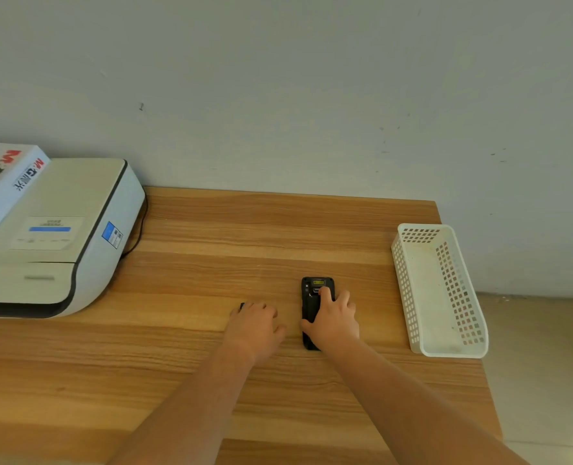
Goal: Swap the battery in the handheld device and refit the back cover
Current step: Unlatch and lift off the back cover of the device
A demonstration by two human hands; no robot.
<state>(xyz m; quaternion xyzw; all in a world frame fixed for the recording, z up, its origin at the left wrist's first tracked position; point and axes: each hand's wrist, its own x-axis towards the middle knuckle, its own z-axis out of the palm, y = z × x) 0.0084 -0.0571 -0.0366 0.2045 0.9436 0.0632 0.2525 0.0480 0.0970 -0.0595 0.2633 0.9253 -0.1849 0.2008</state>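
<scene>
A black handheld device (pixel 310 297) lies back-up on the wooden table (pixel 211 236), its long side pointing away from me. My right hand (pixel 333 322) rests over its lower half, thumb on the left edge and a fingertip pressing near the yellow label at its top. My left hand (pixel 256 325) lies palm-down on the table to the left of the device. It covers a small dark object (pixel 242 306), of which only a tip shows beyond the fingers. I cannot tell whether that is the battery or the cover.
A white printer (pixel 60 236) with a box on top fills the table's left side; its black cable (pixel 139 229) runs along the wall. A white perforated plastic basket (pixel 439 290) stands at the right edge. The table's right edge drops to a tiled floor.
</scene>
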